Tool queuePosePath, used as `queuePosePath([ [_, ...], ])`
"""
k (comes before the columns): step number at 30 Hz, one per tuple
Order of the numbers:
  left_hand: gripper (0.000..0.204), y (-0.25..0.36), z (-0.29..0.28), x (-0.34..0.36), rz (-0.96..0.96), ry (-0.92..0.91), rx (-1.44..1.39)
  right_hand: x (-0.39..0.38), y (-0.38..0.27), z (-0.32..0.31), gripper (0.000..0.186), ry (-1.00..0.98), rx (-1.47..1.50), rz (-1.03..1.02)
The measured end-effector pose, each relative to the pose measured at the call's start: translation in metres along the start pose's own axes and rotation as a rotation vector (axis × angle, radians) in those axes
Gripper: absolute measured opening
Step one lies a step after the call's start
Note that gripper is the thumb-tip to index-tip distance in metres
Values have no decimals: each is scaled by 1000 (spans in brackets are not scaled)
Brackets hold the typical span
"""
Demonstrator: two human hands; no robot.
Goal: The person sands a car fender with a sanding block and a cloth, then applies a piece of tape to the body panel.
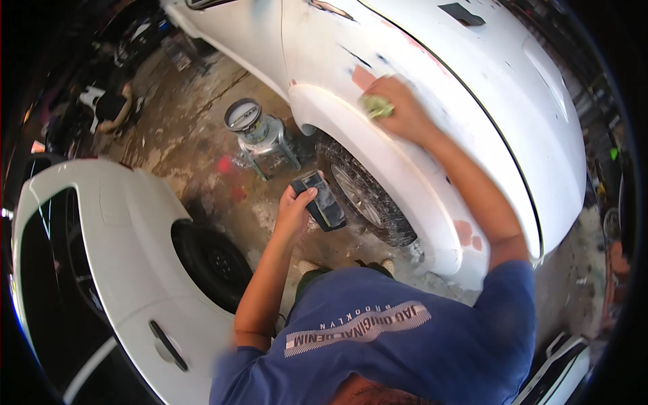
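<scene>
Holding a crumpled yellow-green cloth point(377, 106), right hand point(399, 111) is at the white fender point(320, 57), just above the wheel arch. Fingers closed around the cloth; hand slightly blurred, looks in contact with the panel, can't confirm pressure. Pinkish patch point(362, 77) sits right beside the knuckles, dark scuffs just above it. Second patch point(464, 233) near the lower end of the arch flare point(398, 172).

Left hand point(292, 210) pinches a dark rectangular block point(320, 201), thumb on its upper face, fingers mostly hidden under it. Block is tilted, held off the panel; overlaps the tire point(398, 233) edge in view, actual gap unclear.

Bucket point(244, 115) with a dark rim stands on a small stool point(275, 140), ahead of the left hand. Another white car point(128, 216) on the left. Background: a person point(111, 108) low near the stained floor point(162, 131).
</scene>
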State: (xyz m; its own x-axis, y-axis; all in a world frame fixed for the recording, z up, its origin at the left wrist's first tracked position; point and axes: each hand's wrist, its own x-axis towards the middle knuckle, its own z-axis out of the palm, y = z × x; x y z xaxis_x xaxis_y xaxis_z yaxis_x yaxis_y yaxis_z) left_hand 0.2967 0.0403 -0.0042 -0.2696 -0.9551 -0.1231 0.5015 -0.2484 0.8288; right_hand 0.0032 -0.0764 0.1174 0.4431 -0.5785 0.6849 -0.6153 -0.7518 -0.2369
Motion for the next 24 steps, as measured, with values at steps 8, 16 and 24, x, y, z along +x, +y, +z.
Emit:
queuePosePath([
  [8, 70, 15, -105, 21, 36, 9, -119, -36, -141, 251, 72, 120, 1447, 1162],
  [16, 32, 54, -175, 24, 140, 342, -108, -17, -180, 256, 69, -238, 559, 490],
  [24, 40, 68, -155, 73, 184, 186, -238, -11, -169, 274, 75, 63, 924, 798],
])
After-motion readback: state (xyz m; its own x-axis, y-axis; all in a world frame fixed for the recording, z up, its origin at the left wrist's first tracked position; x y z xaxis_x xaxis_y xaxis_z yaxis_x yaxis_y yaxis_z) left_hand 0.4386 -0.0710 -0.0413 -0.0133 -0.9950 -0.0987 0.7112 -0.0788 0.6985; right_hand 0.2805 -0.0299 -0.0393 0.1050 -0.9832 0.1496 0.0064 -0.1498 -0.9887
